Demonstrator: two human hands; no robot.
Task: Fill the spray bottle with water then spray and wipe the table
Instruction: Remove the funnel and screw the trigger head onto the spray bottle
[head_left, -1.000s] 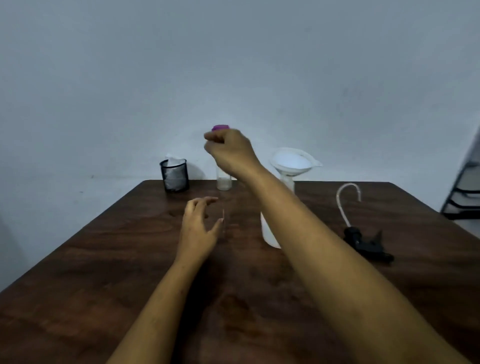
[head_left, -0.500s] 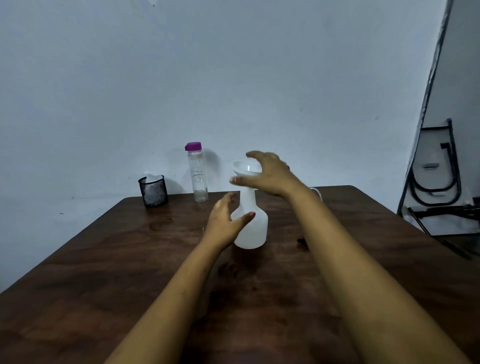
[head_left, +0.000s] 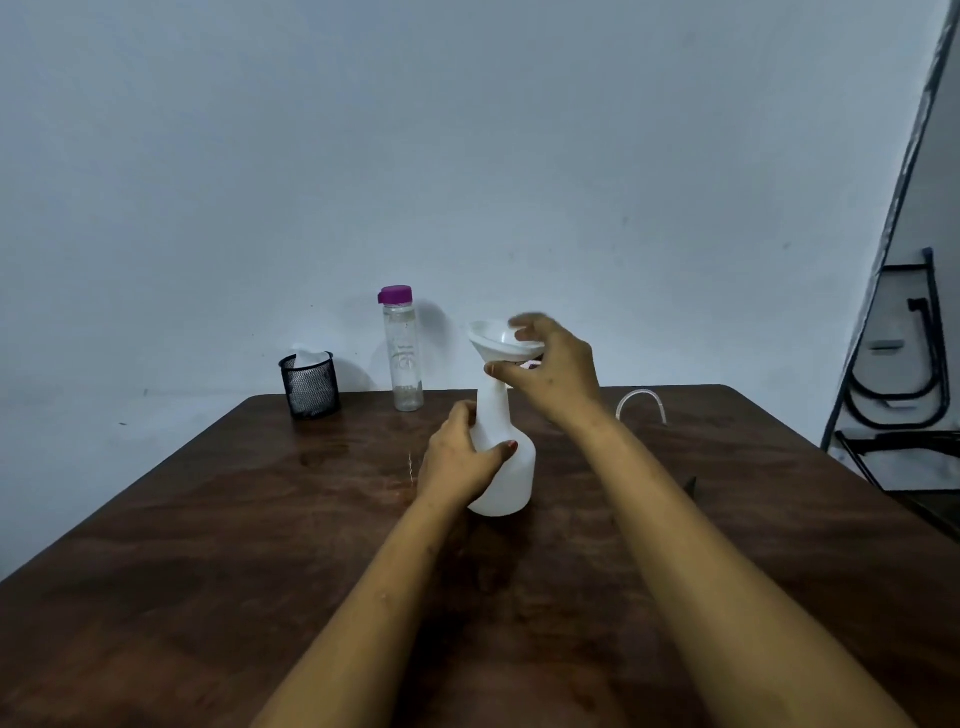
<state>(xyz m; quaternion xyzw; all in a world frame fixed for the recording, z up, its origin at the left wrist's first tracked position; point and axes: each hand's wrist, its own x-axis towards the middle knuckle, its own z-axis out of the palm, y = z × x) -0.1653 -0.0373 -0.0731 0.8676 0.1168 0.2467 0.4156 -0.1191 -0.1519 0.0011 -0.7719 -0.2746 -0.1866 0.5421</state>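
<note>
We list 2 grips: left hand (head_left: 454, 465) clasps spray bottle (head_left: 513, 480), right hand (head_left: 553, 371) pinches funnel (head_left: 491, 338). Risk: crooked pull could tip the bottle.

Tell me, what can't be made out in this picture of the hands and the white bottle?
Head view:
- Sprayer head: behind the right forearm; only a dark tip and its tube show.
- Water level in the spray bottle: opaque wall, left hand partly covers it.
- Right hand fingertips at the funnel: motion-blurred.
- White stuff in the mesh cup: too small to identify.
</note>
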